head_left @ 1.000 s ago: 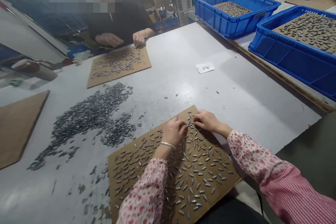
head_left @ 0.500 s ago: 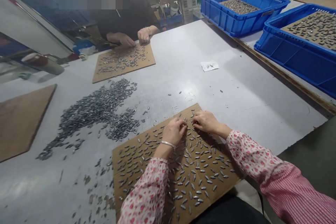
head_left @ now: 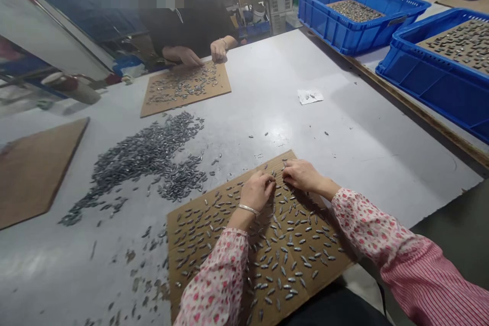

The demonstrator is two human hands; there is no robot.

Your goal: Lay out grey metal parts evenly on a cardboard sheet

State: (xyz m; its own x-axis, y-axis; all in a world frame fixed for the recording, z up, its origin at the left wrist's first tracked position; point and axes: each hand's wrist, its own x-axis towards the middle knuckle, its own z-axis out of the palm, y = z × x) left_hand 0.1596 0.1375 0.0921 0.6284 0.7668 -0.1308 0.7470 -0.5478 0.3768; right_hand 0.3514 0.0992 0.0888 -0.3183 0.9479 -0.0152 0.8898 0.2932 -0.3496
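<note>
A brown cardboard sheet (head_left: 301,295) lies at the near edge of the table, covered with small grey spindle-shaped metal pieces set apart from one another. Over its far part, my left hand (head_left: 256,192) has thumb and fingers pinched together close to the surface. Just right of it, my right hand (head_left: 302,175) is also closed in a pinch, near the sheet's far corner. The fingertips hide whatever either hand may hold. Beyond the sheet to the left, a heap of the same metal pieces (head_left: 141,158) is spread on the white table (head_left: 367,158).
Across the table, a co-worker's hands (head_left: 219,51) are at another piece-covered board (head_left: 148,108). A bare brown board (head_left: 34,173) lies at left. Blue crates (head_left: 344,35) holding filled sheets stand at right beyond a raised table edge. A small white paper (head_left: 310,97) bears a few pieces.
The whole view has shifted slightly, so things sit a little further right. Both my hands stay pinched at nearly the same spots on the sheet.
</note>
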